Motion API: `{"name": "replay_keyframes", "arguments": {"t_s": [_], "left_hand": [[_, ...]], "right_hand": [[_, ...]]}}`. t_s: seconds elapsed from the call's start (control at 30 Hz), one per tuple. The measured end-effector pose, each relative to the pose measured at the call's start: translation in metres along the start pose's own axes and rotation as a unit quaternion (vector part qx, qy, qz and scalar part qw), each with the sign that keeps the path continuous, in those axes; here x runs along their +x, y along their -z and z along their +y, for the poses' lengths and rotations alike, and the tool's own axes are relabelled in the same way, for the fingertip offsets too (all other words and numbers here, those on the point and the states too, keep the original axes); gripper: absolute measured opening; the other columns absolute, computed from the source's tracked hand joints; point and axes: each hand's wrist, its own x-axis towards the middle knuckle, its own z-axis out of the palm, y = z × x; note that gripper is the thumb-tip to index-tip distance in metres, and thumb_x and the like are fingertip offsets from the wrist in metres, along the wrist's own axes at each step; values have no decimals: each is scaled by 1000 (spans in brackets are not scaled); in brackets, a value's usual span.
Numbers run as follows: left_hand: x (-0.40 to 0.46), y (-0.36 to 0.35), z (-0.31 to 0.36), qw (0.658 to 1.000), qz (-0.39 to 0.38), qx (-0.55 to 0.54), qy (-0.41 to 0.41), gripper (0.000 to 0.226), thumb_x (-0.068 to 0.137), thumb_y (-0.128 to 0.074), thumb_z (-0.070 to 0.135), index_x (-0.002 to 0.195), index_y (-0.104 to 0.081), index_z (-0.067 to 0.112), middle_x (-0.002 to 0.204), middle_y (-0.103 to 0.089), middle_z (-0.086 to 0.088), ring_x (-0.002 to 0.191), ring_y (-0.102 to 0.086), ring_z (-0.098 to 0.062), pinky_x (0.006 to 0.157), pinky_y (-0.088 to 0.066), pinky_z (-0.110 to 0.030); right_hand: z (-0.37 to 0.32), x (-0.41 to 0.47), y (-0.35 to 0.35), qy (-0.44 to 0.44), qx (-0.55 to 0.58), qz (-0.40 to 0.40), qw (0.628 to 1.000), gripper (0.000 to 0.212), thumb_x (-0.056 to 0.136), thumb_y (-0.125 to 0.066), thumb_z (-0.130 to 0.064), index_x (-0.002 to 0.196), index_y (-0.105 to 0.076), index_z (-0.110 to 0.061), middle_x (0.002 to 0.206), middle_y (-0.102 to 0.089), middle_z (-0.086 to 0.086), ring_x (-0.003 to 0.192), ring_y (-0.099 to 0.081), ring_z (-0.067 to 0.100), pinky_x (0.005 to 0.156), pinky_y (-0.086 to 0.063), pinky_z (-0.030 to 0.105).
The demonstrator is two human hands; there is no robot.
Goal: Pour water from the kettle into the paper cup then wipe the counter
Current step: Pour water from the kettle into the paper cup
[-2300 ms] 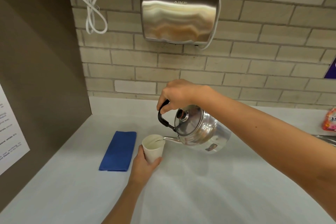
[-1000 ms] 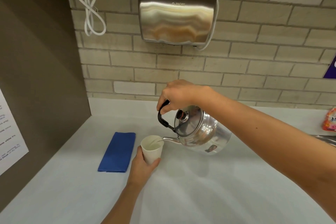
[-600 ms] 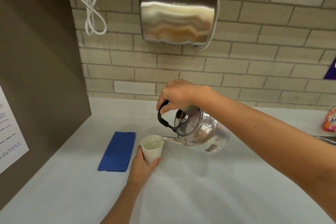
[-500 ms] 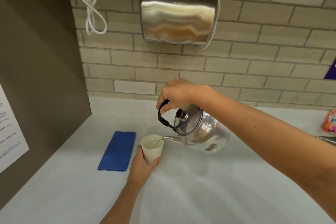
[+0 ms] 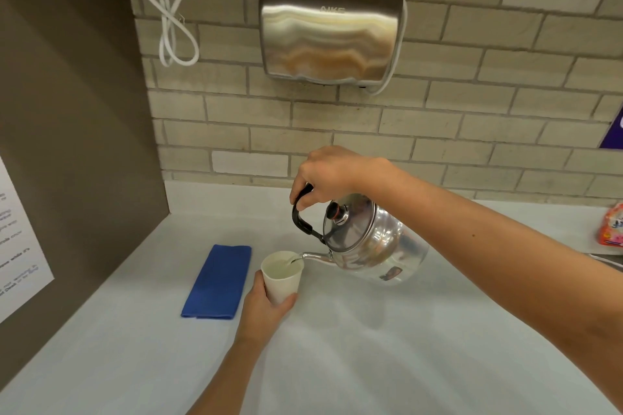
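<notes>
A shiny steel kettle (image 5: pixel 374 242) with a black handle hangs tilted to the left above the white counter (image 5: pixel 371 347). My right hand (image 5: pixel 325 175) grips its handle from above. The spout tip sits over the rim of a white paper cup (image 5: pixel 281 276), and a thin stream of water runs into it. My left hand (image 5: pixel 264 312) wraps the cup's lower part from the near side as it stands on the counter. A folded blue cloth (image 5: pixel 219 280) lies flat just left of the cup.
A steel hand dryer (image 5: pixel 330 32) with a looped white cord hangs on the brick wall behind. A brown side panel (image 5: pixel 67 145) bounds the counter on the left. A pink packet (image 5: pixel 613 224) and a sink edge sit at far right.
Hardly anything differs: the kettle stays tilted over the cup with both hands in the same grips, and only the view shifts slightly.
</notes>
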Motion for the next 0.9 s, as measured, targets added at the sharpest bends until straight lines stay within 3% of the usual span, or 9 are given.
{"name": "replay_keyframes", "arguments": {"t_s": [0.13,0.33,0.67,0.9], "left_hand": [[1,0,-3,1000,2,3,-2,74,69,-79,29,129,-36,20,118,-52,2,103,-51,-15,85,-46,-28],[3,-1,-5,1000,3,3,0,73,68,-80,29,127,-37,21,111,-50,7,100,-50,-13,82,-45,-26],[5,-2,-8,1000,3,3,2,74,68,-80,30,127,-37,22,110,-50,8,99,-50,-13,81,-45,-26],[3,-1,-6,1000,-1,-4,2,73,68,-80,29,126,-37,24,109,-50,9,99,-51,-11,81,-44,-25]], "right_hand": [[-2,0,0,-2,3,-1,1000,24,84,-61,-41,105,-68,-32,76,-63,-17,73,-46,7,51,-29,20],[-1,1,0,4,0,2,1000,23,84,-61,-40,105,-68,-32,95,-71,-9,73,-46,7,51,-29,20],[-1,2,1,-3,-7,-8,1000,24,85,-60,-41,106,-67,-33,98,-71,-8,76,-47,8,58,-35,26],[5,2,-4,-5,30,10,999,23,85,-61,-42,105,-67,-33,92,-70,-13,74,-50,7,53,-33,21]]}}
